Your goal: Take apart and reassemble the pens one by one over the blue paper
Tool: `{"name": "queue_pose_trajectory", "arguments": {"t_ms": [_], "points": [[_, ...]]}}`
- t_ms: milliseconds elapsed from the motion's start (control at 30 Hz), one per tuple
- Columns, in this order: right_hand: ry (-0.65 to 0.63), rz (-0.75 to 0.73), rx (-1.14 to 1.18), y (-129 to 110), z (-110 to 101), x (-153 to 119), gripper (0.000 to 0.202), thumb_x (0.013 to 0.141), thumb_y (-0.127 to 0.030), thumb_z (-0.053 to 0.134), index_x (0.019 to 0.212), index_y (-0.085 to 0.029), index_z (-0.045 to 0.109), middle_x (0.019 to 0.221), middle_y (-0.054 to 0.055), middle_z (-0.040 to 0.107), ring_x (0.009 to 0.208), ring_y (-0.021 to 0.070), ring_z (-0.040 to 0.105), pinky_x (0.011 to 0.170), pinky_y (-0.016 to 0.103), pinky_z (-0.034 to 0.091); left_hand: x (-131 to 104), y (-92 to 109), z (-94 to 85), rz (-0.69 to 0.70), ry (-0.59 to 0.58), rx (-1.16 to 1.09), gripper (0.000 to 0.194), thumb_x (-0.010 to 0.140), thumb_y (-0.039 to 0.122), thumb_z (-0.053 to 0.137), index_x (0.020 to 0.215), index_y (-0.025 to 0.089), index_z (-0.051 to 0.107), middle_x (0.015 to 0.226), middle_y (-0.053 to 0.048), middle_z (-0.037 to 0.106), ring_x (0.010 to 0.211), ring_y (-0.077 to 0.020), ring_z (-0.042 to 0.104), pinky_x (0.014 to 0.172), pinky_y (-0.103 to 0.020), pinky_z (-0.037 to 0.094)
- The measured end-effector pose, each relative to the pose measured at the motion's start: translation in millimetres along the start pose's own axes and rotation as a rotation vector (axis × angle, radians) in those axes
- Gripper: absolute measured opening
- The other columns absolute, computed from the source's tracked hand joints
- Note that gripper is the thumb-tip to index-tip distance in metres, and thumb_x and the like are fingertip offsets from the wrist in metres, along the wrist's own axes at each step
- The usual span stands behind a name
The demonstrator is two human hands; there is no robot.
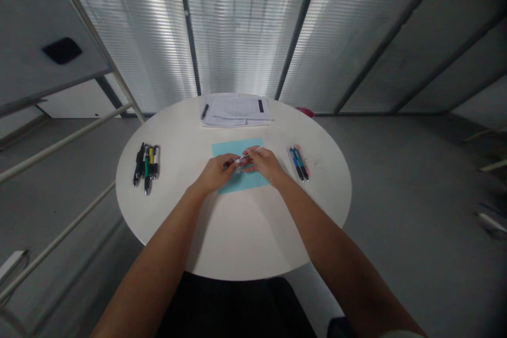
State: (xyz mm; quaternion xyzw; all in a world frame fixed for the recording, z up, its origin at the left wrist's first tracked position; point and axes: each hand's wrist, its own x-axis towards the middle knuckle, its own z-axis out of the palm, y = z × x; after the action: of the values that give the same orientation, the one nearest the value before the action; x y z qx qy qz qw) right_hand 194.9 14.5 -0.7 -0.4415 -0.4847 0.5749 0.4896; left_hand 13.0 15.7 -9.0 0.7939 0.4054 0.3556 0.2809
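Observation:
Over a light-blue sheet (237,185) on the round white table, both hands are closed around one slim pen (243,158). My left hand (217,170) pinches its dark end between thumb and fingers. The fingers of my right hand (264,161) are bent around the other end. Something clear and shiny, perhaps thin plastic, shows between the hands; I cannot make out exactly what it is. Much of the pen is hidden by the fingers.
At the left lies a cluster of several pens (147,163), black, green, yellow and white. A blue pen (296,163) and a green pen (301,162) lie at the right on a pink strip. Papers (235,110) with a dark pen (205,111) lie at the table's far edge.

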Motion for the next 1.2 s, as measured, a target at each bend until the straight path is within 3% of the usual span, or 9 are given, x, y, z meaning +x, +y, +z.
{"name": "queue_pose_trajectory", "arguments": {"t_ms": [267, 433, 700, 1200], "points": [[-0.024, -0.042, -0.043, 2, -1, 1, 0.042, 0.067, -0.045, 0.075, 0.089, -0.02, 0.048, 0.058, -0.005, 0.063, 0.054, 0.0133, 0.063, 0.048, 0.023, 0.053, 0, 1, -0.8, 0.024, 0.003, 0.012, 0.03, 0.088, 0.033, 0.05, 0.108, 0.018, 0.067, 0.089, -0.005, 0.071, 0.077, -0.015, 0.064, 0.074, -0.027, 0.048], [-0.051, -0.014, -0.085, -1, 2, -2, 0.043, 0.064, -0.047, 0.077, 0.084, -0.02, 0.05, 0.056, -0.004, 0.062, 0.046, 0.0115, 0.059, 0.044, 0.022, 0.048, 0, 0, -1.0, 0.029, 0.003, 0.001, 0.029, 0.088, 0.034, 0.049, 0.105, 0.018, 0.067, 0.087, -0.005, 0.07, 0.076, -0.0149, 0.062, 0.073, -0.028, 0.047], [-0.103, -0.037, 0.125, -10, -7, -7, 0.045, 0.082, -0.062, 0.047, 0.088, -0.019, 0.06, 0.062, 0.0, 0.061, 0.049, 0.0127, 0.057, 0.049, 0.025, 0.047, -1, 0, -0.3, 0.002, 0.036, -0.037, 0.029, 0.087, 0.036, 0.051, 0.105, 0.018, 0.066, 0.086, -0.004, 0.07, 0.077, -0.0144, 0.063, 0.073, -0.026, 0.047], [-0.274, -0.022, 0.155, -7, -3, -11, 0.039, 0.085, -0.055, 0.049, 0.101, -0.021, 0.061, 0.066, -0.001, 0.06, 0.054, 0.0148, 0.059, 0.053, 0.029, 0.05, 0, 7, -0.9, 0.031, 0.051, -0.117, 0.027, 0.086, 0.032, 0.054, 0.104, 0.018, 0.068, 0.093, -0.005, 0.072, 0.086, -0.0178, 0.065, 0.081, -0.03, 0.048]]}}
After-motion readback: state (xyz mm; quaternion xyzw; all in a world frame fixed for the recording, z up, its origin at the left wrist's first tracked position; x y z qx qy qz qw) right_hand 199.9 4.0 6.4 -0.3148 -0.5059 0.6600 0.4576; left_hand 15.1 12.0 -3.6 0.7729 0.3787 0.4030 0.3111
